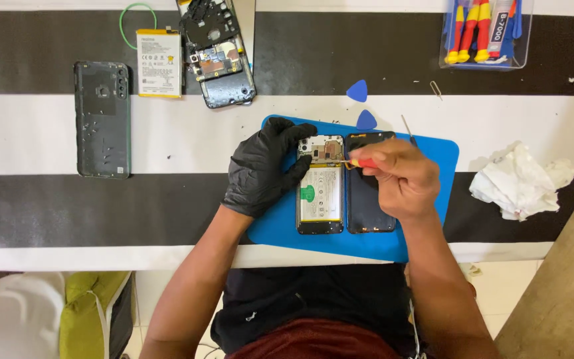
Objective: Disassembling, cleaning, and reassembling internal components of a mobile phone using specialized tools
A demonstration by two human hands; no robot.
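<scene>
We see the opened phone (320,186) lying lengthwise away from us on the blue mat (426,149); our gloved left hand (264,169) braces its left edge; our right hand (396,176) pinches a small screwdriver (357,163), tip pointing left onto its upper end.

On the table, 1 clear plastic package (486,61) stands at the far right edge, holding red and yellow tools. A loose battery (159,63) at far left carries a white rectangular label with a yellow strip along its edges. The battery in the opened phone (320,193) on the blue mat wears a white label with a green patch and a yellow band below
</scene>
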